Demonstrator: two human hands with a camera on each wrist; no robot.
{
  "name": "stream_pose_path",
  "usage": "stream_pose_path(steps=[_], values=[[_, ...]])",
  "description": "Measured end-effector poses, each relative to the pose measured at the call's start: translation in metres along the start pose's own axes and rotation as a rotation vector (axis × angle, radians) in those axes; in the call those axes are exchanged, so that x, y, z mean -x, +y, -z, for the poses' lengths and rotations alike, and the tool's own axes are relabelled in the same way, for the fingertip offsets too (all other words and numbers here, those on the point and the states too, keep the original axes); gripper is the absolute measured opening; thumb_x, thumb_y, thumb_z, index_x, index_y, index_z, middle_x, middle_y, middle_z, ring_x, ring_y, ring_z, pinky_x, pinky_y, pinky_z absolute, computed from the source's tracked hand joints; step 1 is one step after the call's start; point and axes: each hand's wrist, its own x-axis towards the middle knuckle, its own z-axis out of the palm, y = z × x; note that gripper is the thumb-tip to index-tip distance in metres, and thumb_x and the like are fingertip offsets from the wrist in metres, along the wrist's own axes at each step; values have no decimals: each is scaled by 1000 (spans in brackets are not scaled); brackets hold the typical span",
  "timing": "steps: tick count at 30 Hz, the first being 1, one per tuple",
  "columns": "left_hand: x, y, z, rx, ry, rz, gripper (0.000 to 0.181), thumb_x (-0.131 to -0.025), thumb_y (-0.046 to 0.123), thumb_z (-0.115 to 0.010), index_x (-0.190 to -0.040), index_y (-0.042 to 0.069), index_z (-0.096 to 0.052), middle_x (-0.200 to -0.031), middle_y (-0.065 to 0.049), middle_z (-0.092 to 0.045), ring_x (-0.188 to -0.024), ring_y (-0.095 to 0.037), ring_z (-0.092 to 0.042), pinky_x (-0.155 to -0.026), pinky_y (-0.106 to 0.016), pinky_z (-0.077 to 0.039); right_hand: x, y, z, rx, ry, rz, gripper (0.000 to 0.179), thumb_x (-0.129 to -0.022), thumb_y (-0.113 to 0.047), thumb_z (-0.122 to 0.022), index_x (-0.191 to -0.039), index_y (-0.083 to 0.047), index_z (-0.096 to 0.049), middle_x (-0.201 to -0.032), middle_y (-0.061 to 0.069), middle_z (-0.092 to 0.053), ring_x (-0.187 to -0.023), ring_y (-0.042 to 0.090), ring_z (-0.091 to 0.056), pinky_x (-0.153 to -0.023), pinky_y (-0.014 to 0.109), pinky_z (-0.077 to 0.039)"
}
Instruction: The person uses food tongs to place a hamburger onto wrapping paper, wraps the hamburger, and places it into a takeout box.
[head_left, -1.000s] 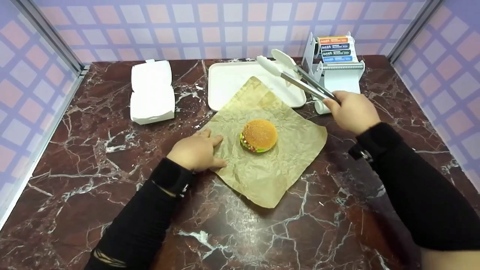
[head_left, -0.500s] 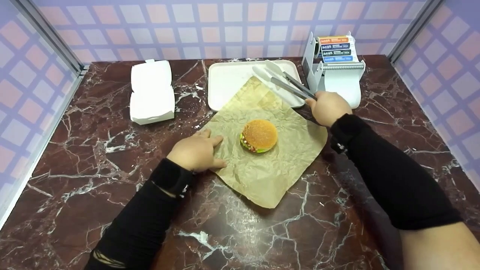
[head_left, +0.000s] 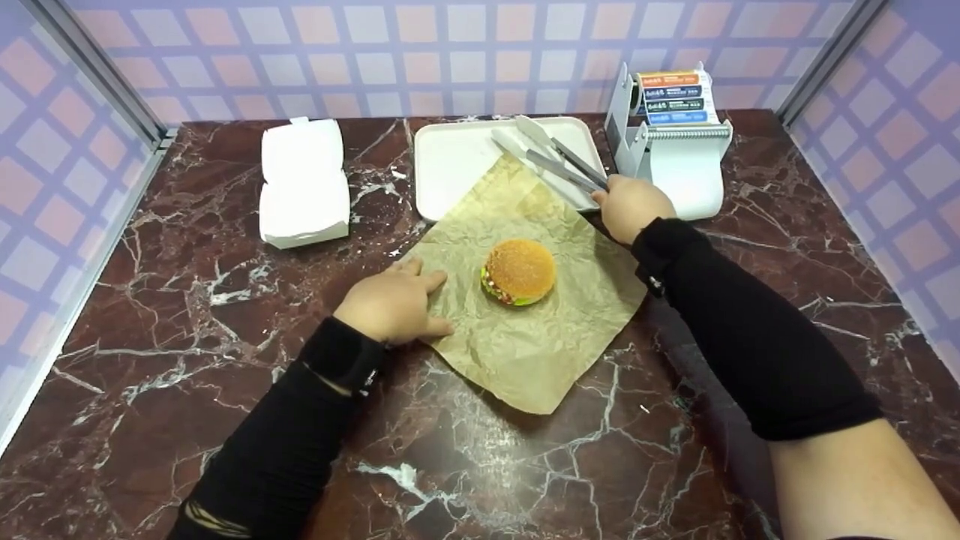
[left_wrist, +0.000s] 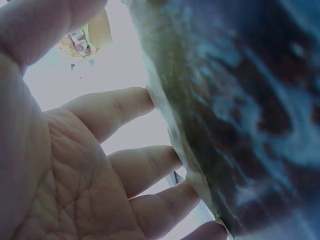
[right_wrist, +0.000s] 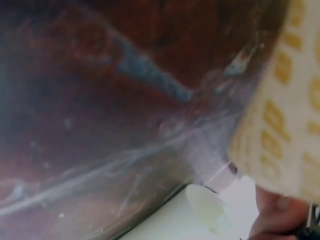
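"So, starting with the head view, where is the burger?"

"On the square of crinkled brown paper (head_left: 517, 367), near its middle: a round burger (head_left: 520, 271) with a golden seeded bun and green filling at its edge. I'd judge that placing done."

"And the hands?"

"The left hand (head_left: 394, 304) rests on the paper's left edge, fingers spread, gripping nothing. The right hand (head_left: 636, 208) is closed around a pair of silver metal tongs (head_left: 561, 172) with pale tips, which reach over the white rectangular tray (head_left: 450, 161). Whether they touch it, I can't tell."

"What seems left?"

"Letting go of the tongs, I'd say. The paper lies spread out, unfolded, and the white hinged box (head_left: 304, 180) stands well apart on the left."

"Does the left wrist view agree?"

"Yes: the fingers are nearly straight along the paper's edge, with a bit of burger showing beyond the thumb."

"And the right wrist?"

"Less helpful. A cream sheet with yellow lettering (right_wrist: 285, 115) hides much; only some curled fingers show in the corner, so the grip reads better from the head."
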Motion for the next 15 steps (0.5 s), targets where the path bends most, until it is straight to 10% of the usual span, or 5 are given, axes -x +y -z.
stream_pose_path(steps=[15], values=[[0, -1, 0, -14, -1, 3, 94, -91, 68, -67, -167, 25, -31, -175, -19, -15, -161, -45, -20, -126, -66, -29, 2, -7, -4, 34, -49, -5, 46, -110, -30, -50, -121, 14, -57, -113, 36, -67, -106, 53, -68, -93, 64, -56]])
